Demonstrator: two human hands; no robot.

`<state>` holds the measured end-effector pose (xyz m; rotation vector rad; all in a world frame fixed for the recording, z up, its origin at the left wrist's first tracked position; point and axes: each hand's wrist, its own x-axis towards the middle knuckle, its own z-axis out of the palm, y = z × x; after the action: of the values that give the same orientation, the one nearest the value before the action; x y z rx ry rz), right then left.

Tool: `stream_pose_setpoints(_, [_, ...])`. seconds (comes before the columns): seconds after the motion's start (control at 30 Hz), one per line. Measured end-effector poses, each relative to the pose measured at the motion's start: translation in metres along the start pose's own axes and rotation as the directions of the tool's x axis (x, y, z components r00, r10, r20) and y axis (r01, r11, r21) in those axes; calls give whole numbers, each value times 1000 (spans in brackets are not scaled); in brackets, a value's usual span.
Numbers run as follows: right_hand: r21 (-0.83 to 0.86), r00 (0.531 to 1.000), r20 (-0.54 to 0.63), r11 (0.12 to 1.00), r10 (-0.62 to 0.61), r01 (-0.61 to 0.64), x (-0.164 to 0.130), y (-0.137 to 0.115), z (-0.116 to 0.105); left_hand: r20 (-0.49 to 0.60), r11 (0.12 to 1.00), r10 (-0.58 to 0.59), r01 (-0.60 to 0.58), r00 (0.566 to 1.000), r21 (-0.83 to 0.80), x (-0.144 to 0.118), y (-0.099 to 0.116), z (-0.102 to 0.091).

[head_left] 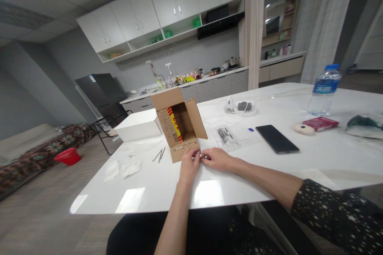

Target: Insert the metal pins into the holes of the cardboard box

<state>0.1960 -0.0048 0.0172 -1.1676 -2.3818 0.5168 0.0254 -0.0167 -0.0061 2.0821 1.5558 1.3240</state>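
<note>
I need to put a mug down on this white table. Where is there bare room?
Bare: the near edge of the white table left of the left hand, and the stretch between the right hand and the black phone. Crowded: around the open cardboard box and by the clear water bottle.

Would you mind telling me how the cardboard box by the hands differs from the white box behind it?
The cardboard box is brown, the white box plain white. The cardboard box stands open with flaps spread, showing a yellow and red strip inside; the white box looks shut and lies low and flat. The cardboard box stands taller. Both rest on the white table.
</note>
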Motion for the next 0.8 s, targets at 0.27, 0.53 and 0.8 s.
stream_pose_setpoints(0.27, [-7, 999, 25, 1000, 24, -24, 0, -1, -1, -26, 995, -103, 103, 994, 1, 0, 6, -4])
stream_pose_setpoints(0.53, [17, 1000, 11, 1000, 12, -12, -1, -2, -2, -37, 992, -120, 121, 992, 19, 0, 9, -4])
stream_pose_setpoints(0.8, [11, 1000, 14, 1000, 11, -11, -1, -2, -2, -10, 993, -112, 112, 994, -29, 0, 5, -3])
